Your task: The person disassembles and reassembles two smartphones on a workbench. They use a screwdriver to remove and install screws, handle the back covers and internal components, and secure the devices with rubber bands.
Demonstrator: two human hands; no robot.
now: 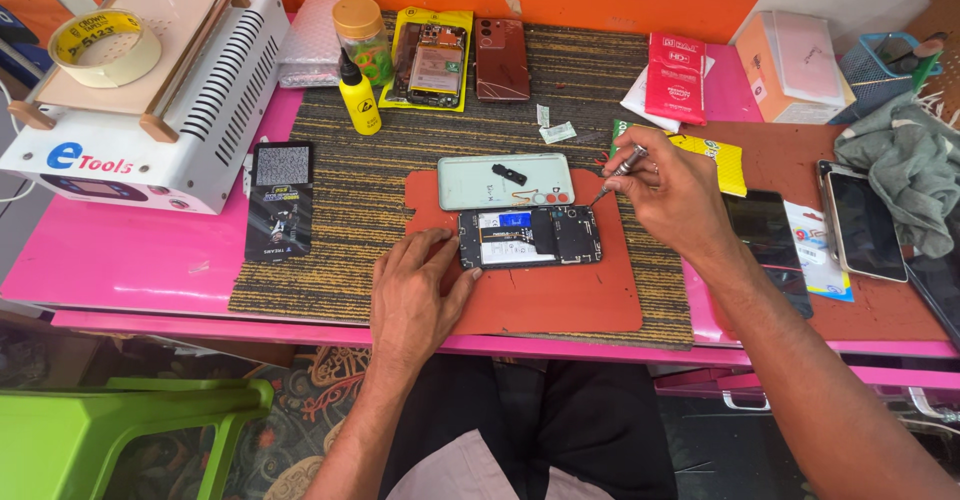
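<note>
head view, looking down: our left hand [412, 295] lies flat on the red mat [560, 295], fingers loosely spread, fingertips pressing the left end of the opened phone [530, 236] to steady it. our right hand [668, 192] pinches a small screwdriver [614, 174] between thumb and forefinger, tip angled down at the phone's upper right corner. phone sits mid-mat, inner side up, just below its pale back cover [505, 180], which carries a few small parts. yellow dropper bottle [357, 97] and white heating machine [150, 80] stand to the left, grey cloth [905, 165] far right
</note>
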